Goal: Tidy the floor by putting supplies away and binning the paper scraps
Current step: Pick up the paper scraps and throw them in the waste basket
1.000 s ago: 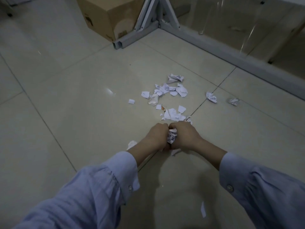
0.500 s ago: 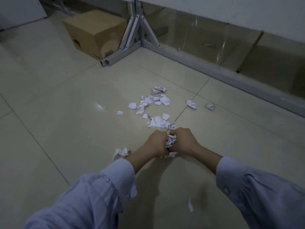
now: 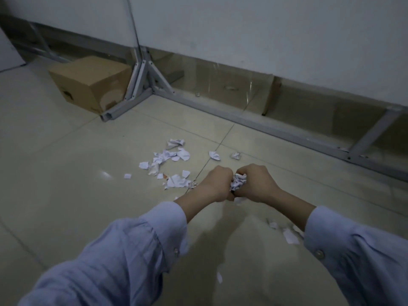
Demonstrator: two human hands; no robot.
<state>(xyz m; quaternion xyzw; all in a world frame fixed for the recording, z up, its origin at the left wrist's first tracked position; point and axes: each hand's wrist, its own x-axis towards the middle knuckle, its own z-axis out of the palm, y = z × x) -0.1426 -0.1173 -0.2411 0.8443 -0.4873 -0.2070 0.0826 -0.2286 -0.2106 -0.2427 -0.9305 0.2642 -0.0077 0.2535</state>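
My left hand (image 3: 217, 184) and my right hand (image 3: 257, 184) are pressed together above the tiled floor, both closed around a crumpled wad of white paper scraps (image 3: 238, 183) that shows between them. A loose heap of torn white scraps (image 3: 170, 156) lies on the floor just beyond and left of my hands, with a second patch (image 3: 177, 181) nearer. Two small crumpled bits (image 3: 214, 155) (image 3: 235, 155) lie farther back. More scraps (image 3: 289, 236) rest by my right sleeve, and one sliver (image 3: 219, 277) lies below my arms.
A brown cardboard box (image 3: 88, 82) stands at the back left beside a grey metal frame foot (image 3: 141, 85). A grey floor rail (image 3: 287, 131) with clear panels runs along the white partition wall. Pale tiled floor (image 3: 66, 173) stretches out to the left.
My joined hands have lifted and shifted right with the paper wad still clenched. The view has tilted up, showing the wall and box, and scraps by my right sleeve have come into sight.
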